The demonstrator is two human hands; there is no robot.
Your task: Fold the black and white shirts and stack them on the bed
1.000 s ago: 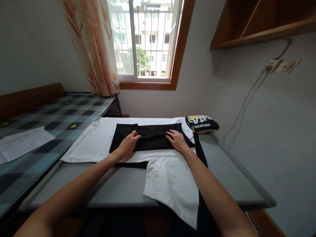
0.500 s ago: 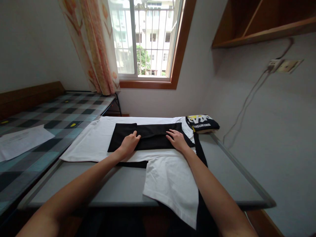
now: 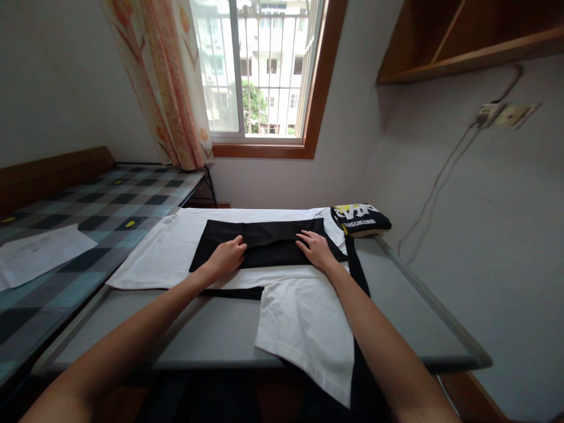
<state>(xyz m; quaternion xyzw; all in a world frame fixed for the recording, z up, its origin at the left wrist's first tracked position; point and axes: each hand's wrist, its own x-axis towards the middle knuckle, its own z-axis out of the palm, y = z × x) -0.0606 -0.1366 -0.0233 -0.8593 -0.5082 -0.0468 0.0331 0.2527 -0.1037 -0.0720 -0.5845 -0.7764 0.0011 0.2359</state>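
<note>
A folded black cloth (image 3: 273,244) lies flat on a spread white shirt (image 3: 154,252), whose sleeve hangs over the table's front edge. On the cloth's left part rests my left hand (image 3: 228,255), its fingers curled in and pinching the black fabric. My right hand (image 3: 315,248) lies on the cloth's right part, fingers spread, palm down. More black fabric (image 3: 358,273) shows beneath the white shirt, at its right side and along its front.
The grey table (image 3: 211,335) bears a folded dark bundle with white and yellow print (image 3: 361,219) at its back right corner. To the left are a checked bed (image 3: 145,188) and a paper sheet (image 3: 42,252). A wooden shelf (image 3: 471,56) hangs upper right.
My left hand has shifted slightly left, and the black cloth's left part with it; the raised fold edge there looks flatter. My right hand is nearly unmoved.
</note>
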